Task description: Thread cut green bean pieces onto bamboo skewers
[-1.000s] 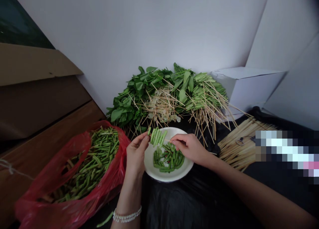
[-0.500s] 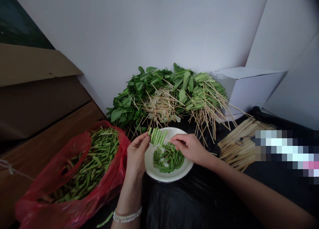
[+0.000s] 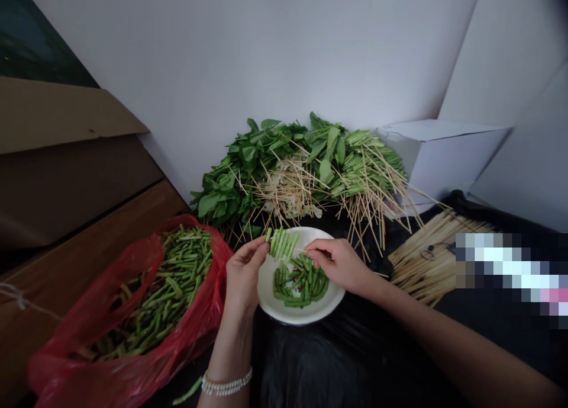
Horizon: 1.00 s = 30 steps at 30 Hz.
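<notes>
Between my thumb and fingers, my left hand (image 3: 247, 272) pinches a short green bean piece at the tip of a thin wooden skewer. Several pale green bean pieces (image 3: 284, 244) sit side by side on that skewer, above the bowl. My right hand (image 3: 338, 263) is closed on the skewer (image 3: 300, 250) at its other end. Below both hands stands a white bowl (image 3: 302, 320) holding more cut green beans (image 3: 306, 282), darker in colour. A bracelet of white beads (image 3: 227, 385) is on my left wrist.
At left lies a red plastic bag (image 3: 219, 278) full of cut beans. Behind the bowl are leafy greens (image 3: 248, 150), skewered white pieces (image 3: 284, 186) and skewered green stems (image 3: 368, 159). Bare skewers (image 3: 412, 260) lie at right, near a white box (image 3: 448, 159). A cardboard box (image 3: 71, 177) stands at left.
Almost nothing differs. Both hands keep their grip on the skewer and the bean piece, and the whole view has shifted very slightly.
</notes>
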{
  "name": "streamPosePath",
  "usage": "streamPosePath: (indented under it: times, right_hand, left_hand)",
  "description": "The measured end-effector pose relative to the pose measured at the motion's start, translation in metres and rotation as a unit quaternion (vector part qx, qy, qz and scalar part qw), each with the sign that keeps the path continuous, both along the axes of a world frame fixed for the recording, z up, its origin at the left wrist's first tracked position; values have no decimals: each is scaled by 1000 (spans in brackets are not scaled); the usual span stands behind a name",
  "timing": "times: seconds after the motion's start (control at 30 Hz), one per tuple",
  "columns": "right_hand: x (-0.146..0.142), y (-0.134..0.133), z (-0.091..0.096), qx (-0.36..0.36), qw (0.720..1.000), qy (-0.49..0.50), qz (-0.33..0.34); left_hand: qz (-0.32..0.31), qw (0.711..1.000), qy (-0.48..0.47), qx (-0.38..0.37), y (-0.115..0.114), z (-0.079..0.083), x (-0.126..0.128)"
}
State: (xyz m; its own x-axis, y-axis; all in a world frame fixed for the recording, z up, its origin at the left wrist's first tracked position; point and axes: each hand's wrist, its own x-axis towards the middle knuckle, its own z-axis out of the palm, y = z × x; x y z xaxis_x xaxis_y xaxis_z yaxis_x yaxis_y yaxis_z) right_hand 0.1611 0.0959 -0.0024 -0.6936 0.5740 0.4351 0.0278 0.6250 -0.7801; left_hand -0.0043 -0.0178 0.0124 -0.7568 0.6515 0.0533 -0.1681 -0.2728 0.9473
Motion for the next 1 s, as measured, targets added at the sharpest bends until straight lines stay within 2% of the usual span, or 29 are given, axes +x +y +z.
streamPosePath:
  times: [0.33, 1.0]
  right_hand:
    - [1, -1, 0, 7, 1000, 1, 9]
    - [-1, -3, -6, 74, 997, 28, 7]
  left_hand:
    - [15, 1000, -14, -6, -1, 7, 2]
    - [-21, 998, -41, -41, -1, 8, 2]
